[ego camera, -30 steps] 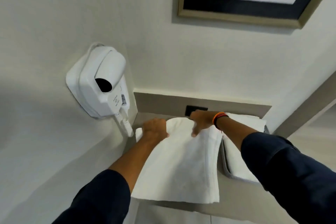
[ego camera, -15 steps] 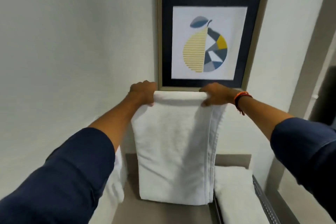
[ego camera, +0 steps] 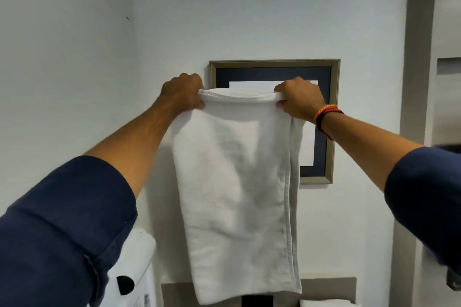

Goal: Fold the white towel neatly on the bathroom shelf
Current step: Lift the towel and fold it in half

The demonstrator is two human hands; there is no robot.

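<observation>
1. Your left hand [ego camera: 183, 93] and right hand [ego camera: 299, 98] each pinch a top corner of the white towel [ego camera: 237, 194], which hangs in the air before the framed picture [ego camera: 321, 117].
2. It looks soft, limp and light, so hold it by the hemmed corners.

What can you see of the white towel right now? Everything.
The white towel is plain, soft-looking terry with a stitched hem down its right edge. It hangs vertically in the air, folded in layers, in front of the wall and the framed picture. The left hand and right hand pinch its top corners; its lower edge hangs free.
</observation>
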